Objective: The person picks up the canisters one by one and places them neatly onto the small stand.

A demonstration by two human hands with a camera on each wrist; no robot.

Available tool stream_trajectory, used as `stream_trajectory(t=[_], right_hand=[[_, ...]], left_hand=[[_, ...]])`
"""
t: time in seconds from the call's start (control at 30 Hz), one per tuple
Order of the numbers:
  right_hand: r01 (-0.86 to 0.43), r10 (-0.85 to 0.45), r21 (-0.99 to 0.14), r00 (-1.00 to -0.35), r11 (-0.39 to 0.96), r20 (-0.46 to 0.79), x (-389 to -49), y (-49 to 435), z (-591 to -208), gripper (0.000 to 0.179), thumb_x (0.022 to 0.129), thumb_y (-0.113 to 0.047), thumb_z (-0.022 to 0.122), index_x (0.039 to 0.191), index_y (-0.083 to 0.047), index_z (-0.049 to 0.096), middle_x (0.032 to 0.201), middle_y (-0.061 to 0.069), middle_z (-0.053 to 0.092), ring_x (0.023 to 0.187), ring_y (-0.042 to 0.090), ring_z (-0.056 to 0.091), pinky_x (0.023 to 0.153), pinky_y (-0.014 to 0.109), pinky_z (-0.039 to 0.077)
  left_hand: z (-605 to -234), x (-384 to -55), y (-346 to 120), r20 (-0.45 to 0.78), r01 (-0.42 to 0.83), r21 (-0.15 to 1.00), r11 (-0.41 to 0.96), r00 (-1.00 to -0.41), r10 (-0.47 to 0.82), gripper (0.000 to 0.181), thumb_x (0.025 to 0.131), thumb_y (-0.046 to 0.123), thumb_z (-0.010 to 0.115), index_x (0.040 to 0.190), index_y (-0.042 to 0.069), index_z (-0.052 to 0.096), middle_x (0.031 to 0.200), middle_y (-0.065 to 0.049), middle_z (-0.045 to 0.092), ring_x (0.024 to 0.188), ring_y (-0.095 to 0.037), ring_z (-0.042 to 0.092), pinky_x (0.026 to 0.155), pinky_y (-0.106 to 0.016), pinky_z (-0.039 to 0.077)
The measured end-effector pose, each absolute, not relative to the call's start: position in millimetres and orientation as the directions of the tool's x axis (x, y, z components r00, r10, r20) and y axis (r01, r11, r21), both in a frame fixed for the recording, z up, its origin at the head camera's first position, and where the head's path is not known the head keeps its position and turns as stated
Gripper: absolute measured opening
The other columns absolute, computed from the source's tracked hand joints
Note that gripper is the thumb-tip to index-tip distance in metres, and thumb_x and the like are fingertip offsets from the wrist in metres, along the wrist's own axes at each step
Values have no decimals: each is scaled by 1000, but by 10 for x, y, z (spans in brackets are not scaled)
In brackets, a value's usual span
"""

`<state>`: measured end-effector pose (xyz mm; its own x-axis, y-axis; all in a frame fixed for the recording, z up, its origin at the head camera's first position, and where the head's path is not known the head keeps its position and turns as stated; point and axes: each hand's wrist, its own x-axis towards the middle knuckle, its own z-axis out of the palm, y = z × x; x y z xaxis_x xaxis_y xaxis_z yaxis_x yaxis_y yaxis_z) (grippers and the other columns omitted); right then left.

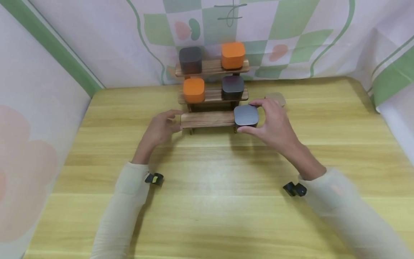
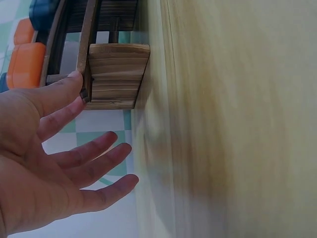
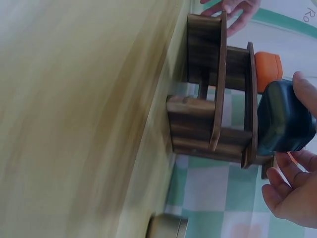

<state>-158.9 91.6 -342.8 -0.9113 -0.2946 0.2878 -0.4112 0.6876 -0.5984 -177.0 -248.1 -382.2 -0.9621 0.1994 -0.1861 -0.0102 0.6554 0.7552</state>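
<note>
A small three-tier wooden display shelf [image 1: 207,119] stands toward the back of the table. My right hand [image 1: 273,124] grips a dark rounded-square box [image 1: 246,116] between thumb and fingers, over the right end of the lowest tier. In the right wrist view that dark box [image 3: 283,116] shows above the lowest plank. At the opposite end, my left hand [image 1: 161,127] pinches the lowest plank between thumb and index finger. Its other fingers [image 2: 101,193] are spread, as the left wrist view shows.
On the top tier sit a dark box [image 1: 190,60] and an orange box [image 1: 233,55]. The middle tier carries an orange box [image 1: 194,90] and a dark box [image 1: 233,87]. A small beige container [image 1: 276,98] stands behind my right hand. A patterned cloth [image 1: 223,21] hangs behind the table.
</note>
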Motion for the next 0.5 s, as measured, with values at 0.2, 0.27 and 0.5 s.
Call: stream_trajectory(t=[0.2, 0.27, 0.5], right_hand=[[-388, -286, -608, -922, 693, 262, -1622, 770, -3432, 76, 71, -26, 94, 131, 3, 57, 126, 18, 58, 118, 36, 47, 100, 51, 38], [-393, -295, -608, -920, 690, 259, -1625, 724, -3440, 76, 71, -25, 93, 131, 3, 57, 127, 19, 58, 119, 37, 47, 106, 51, 34], [-402, -292, -629, -916, 666, 276, -1657, 542, -3413, 77, 70, -27, 94, 131, 1, 56, 128, 17, 57, 119, 35, 45, 101, 50, 36]], left_hand=[[-3833, -1766, -2485, -183, -12, 763, 647, -963, 197, 50, 96, 16, 70, 143, 16, 55, 144, -23, 49, 126, -39, 51, 98, -52, 48], [-3833, -1767, -2481, -182, -12, 762, 648, -964, 196, 50, 96, 15, 70, 143, 16, 55, 143, -23, 49, 126, -39, 52, 98, -52, 49], [-3825, -1770, -2484, -154, 19, 744, 668, -968, 199, 49, 95, 13, 71, 142, 14, 56, 141, -24, 51, 124, -39, 53, 99, -51, 48]])
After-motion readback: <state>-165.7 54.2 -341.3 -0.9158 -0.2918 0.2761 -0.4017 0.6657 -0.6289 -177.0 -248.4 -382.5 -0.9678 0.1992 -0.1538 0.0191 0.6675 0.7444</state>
